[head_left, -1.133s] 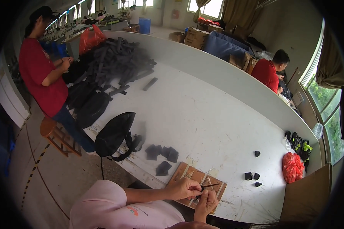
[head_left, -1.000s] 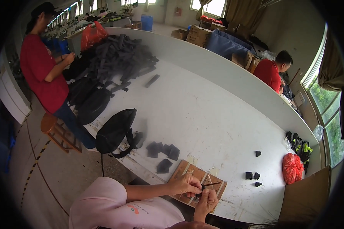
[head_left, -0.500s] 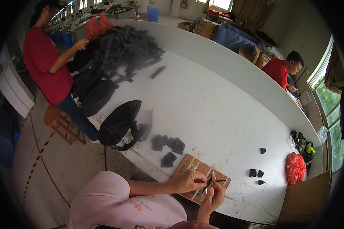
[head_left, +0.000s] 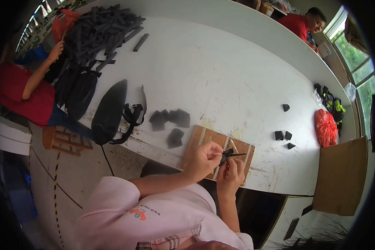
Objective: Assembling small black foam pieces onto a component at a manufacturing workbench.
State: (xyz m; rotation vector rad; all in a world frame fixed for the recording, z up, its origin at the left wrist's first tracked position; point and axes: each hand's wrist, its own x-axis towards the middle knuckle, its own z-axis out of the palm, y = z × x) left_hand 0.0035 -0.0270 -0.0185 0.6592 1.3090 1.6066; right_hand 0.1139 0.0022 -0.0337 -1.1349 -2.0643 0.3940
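Small black piece point(head_left: 227, 155) at the lower centre of the frame, held by the left hand point(head_left: 207, 157) and right hand point(head_left: 232, 174), each grip narrow, fingertips pinching it over a brown board point(head_left: 190, 150) on the white bench point(head_left: 204, 83).
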